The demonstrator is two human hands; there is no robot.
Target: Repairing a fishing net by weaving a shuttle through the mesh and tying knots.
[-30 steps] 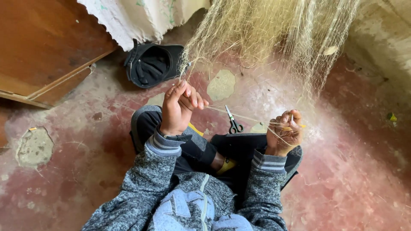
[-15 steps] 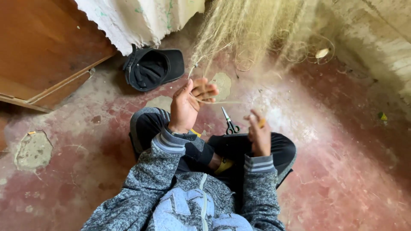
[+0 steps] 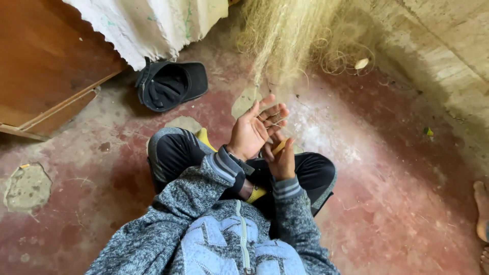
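I sit cross-legged on a red floor. My left hand [image 3: 253, 130] is raised palm up with the fingers spread, and thin pale strands of the fishing net [image 3: 285, 38] are looped across them. Just below and behind it, my right hand [image 3: 281, 163] is closed around a small yellow netting needle [image 3: 278, 148]. The two hands touch or nearly touch above my lap. The net hangs in a pale bundle from above and spreads onto the floor ahead of me.
A black cap [image 3: 170, 84] lies upside down on the floor to the front left. A white cloth [image 3: 153, 25] hangs over a wooden board [image 3: 46, 66] at the left. A rough wall [image 3: 443, 56] runs along the right. Another person's bare foot [image 3: 481, 209] shows at the right edge.
My right hand has come in from the right to sit under my left hand. The stretched thread between them is gone, the left palm has opened upward, and the scissors are hidden.
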